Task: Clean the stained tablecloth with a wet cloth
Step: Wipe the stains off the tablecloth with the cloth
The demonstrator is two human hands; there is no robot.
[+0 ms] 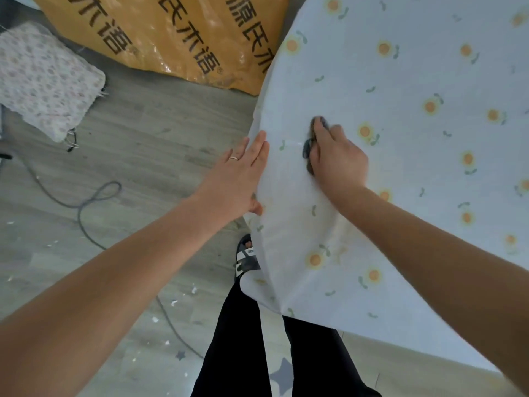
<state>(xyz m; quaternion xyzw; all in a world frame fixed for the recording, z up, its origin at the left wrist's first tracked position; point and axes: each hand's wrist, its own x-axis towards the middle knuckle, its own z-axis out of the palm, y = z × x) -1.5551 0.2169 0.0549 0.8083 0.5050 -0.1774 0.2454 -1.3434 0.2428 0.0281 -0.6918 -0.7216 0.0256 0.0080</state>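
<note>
We see the flower-printed tablecloth [400, 167] filling the right side, draped over a table whose edge curves from far to near; its hem hangs down at the near left, with a faint yellowish mark near the fold. Grey plank floor [143, 167] takes up the left; a large orange package [171, 32] printed with dark characters lies at the far side, just beside the hanging cloth; black trousers [237, 339] stand at the near edge; a floral cushion [45, 78] sits far left; a grey cable [94, 196] loops across the floor. Of the hands, the left hand [240, 173] lies flat with straight fingers against the draped edge of the tablecloth; the right hand [335, 156], a little blurred, bends its fingers over a dark cloth [307, 147] and grips it against the tabletop part of the tablecloth, just right of the left hand. A sandal [246, 256] shows below the hem; a ring [234, 158] sits on a left finger.
</note>
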